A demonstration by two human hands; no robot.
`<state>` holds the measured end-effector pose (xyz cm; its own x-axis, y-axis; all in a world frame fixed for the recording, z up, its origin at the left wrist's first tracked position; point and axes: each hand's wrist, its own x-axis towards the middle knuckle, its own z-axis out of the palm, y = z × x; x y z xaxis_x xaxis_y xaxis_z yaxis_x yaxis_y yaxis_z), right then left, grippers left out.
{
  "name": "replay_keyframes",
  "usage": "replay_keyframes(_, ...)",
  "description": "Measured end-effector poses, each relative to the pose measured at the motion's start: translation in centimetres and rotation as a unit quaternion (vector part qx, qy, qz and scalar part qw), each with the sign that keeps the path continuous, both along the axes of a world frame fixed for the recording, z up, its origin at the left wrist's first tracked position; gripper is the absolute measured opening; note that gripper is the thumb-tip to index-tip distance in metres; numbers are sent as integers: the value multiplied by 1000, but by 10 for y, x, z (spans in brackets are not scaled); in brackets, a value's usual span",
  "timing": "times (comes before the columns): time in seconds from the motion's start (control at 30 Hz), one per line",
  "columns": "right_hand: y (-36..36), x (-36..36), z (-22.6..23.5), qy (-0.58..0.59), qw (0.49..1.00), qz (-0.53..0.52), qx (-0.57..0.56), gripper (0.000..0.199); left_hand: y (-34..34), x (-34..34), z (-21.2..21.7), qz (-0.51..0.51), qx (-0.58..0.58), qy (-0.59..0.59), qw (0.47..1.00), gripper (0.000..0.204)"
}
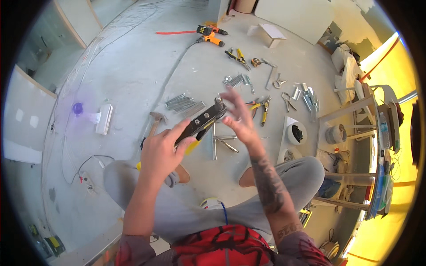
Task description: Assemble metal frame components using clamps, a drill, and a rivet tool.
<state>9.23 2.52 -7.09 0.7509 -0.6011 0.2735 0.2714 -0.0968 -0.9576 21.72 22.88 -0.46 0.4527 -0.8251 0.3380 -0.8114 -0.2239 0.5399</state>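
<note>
My left hand (162, 150) grips a black hand riveter with yellow handle tips (202, 123), held up over the concrete floor, its metal nose pointing up and away. My right hand (237, 116) hovers just to the right of the tool's head with fingers spread and blurred, holding nothing that I can make out. Under the tool lie crossed metal profile pieces (219, 141) on the floor. I sit cross-legged in grey trousers (133, 186).
Scattered on the floor: a hammer (155, 122), bundles of metal strips (182, 103), yellow-handled pliers (262, 108), snips (237, 56), an orange drill (208, 35), a white tub of dark screws (296, 133), a power strip (88, 181). A white wooden rack (355, 133) stands at right.
</note>
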Motion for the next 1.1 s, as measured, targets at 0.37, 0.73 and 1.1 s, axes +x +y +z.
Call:
replay_keyframes(0.37,84,37,-77,-183,838,237,456,60,-28,22,-70,44,0,350,936,45)
replay_keyframes(0.73,88,22,-235,349,844,-182,365,58,12,-55,-264,28,178,788,588,83)
replay_keyframes(1.1,84,-1,-251,336,846,-131,392,68,15,-63,-290,13,152,868,472,71)
